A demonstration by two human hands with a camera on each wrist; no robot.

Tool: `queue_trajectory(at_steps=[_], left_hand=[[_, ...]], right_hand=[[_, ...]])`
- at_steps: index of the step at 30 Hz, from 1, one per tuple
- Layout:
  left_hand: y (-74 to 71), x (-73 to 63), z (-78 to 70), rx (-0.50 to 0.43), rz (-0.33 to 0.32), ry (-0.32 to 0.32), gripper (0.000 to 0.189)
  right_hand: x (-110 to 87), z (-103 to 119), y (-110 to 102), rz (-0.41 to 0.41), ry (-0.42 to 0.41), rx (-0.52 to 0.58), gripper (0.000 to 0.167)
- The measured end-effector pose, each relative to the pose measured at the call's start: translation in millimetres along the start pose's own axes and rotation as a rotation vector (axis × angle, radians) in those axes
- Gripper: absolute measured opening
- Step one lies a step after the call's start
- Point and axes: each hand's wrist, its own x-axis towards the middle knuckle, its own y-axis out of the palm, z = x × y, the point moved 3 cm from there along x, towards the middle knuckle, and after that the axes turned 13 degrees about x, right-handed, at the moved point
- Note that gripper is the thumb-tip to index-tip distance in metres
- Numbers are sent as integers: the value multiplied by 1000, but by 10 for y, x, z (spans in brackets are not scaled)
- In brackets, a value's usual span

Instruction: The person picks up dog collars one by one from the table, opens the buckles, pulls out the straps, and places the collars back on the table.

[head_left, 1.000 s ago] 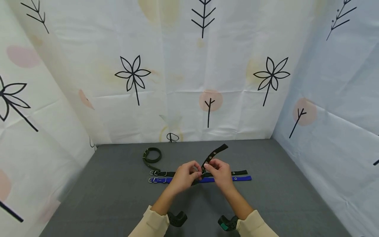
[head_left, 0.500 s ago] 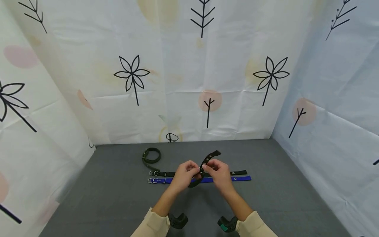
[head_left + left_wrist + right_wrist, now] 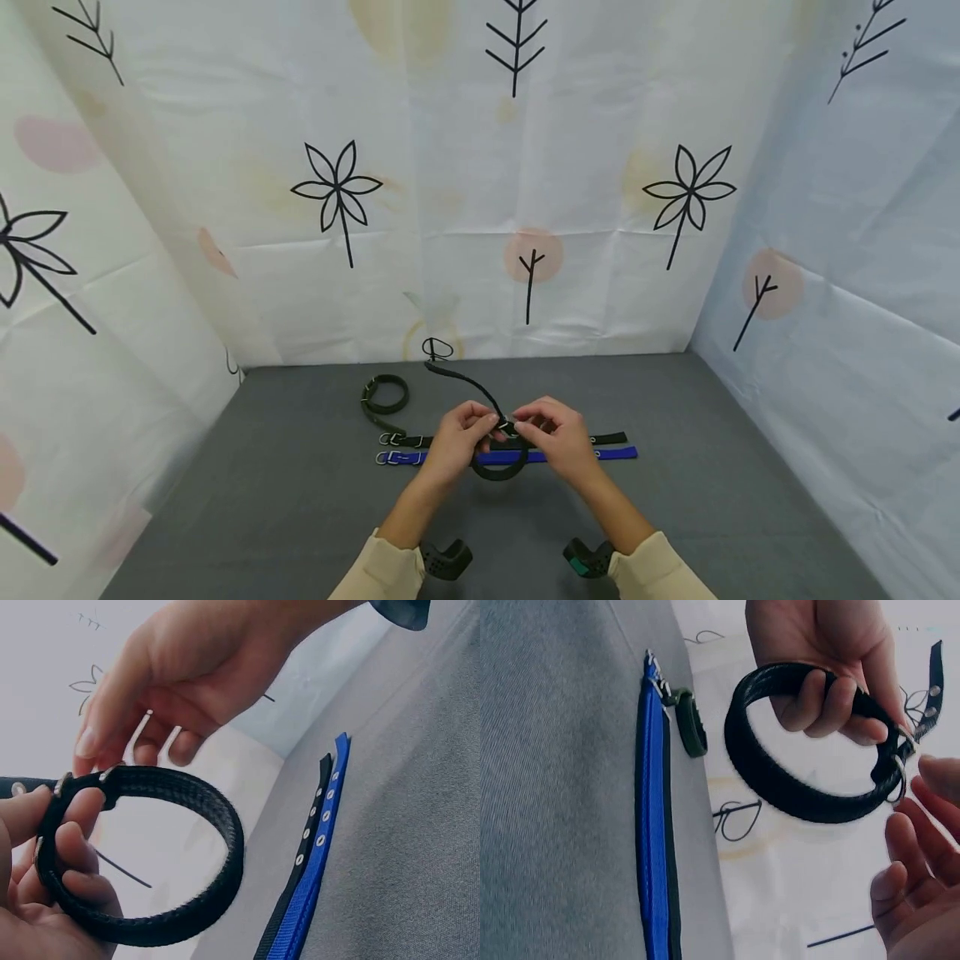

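Observation:
Between my hands is a black dog collar (image 3: 498,475), bent into a round loop that hangs below them, its free end reaching up and left. My left hand (image 3: 456,437) grips it beside the metal buckle (image 3: 905,739), with fingers curled through the loop in the left wrist view. My right hand (image 3: 558,435) pinches the collar at its D-ring (image 3: 900,784) with thumb and forefinger. In the right wrist view the free end with metal eyelets (image 3: 932,694) sticks out past the buckle.
Behind and below the hands, a blue collar (image 3: 618,452) and another dark collar (image 3: 611,438) lie flat side by side on the grey table (image 3: 300,517). A green collar (image 3: 367,390) lies coiled at the back left. Patterned white cloth walls (image 3: 450,167) surround the table.
The held collar's free end has swung from pointing up and right to up and left. Its loop now shows round below the hands, which stay close together.

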Motion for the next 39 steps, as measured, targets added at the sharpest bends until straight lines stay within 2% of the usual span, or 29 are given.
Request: queue_trajectory(at_steps=[4,7,9,13,18,22,26,30,32,35,39], left_hand=[[-17,5,23,-44,-48,-8,19],[-18,2,24,-62,-53,1,19],[-15,2,24,-71,-56,5,19],[-23,7,35,-101,-67,-2,19],[-66,19,44,-199,-138,-10,14],[-114,40,53,-302,-200,-4,11],[-142,51,72,-358,-229,-9,10],[-146,48,95,-360,-233,-7,10],[-140,42,108,-351,-227,-10,10],[-132,27,119,-318,-211,-15,10],[-116,16,133,-212,-164,-22,14]], right_hand=[[-10,3,1,73,121,-2,19],[-8,8,18,126,216,2,23],[-4,-7,26,142,245,5,23],[-11,-146,29,129,250,12,20],[-59,-431,-4,90,263,42,21],[-107,-547,-45,77,265,128,22],[-165,-626,-79,89,288,238,23],[-225,-701,-101,105,360,294,22],[-242,-729,-109,110,393,289,21],[-240,-729,-115,128,426,238,21],[-176,-665,-112,170,397,116,24]])
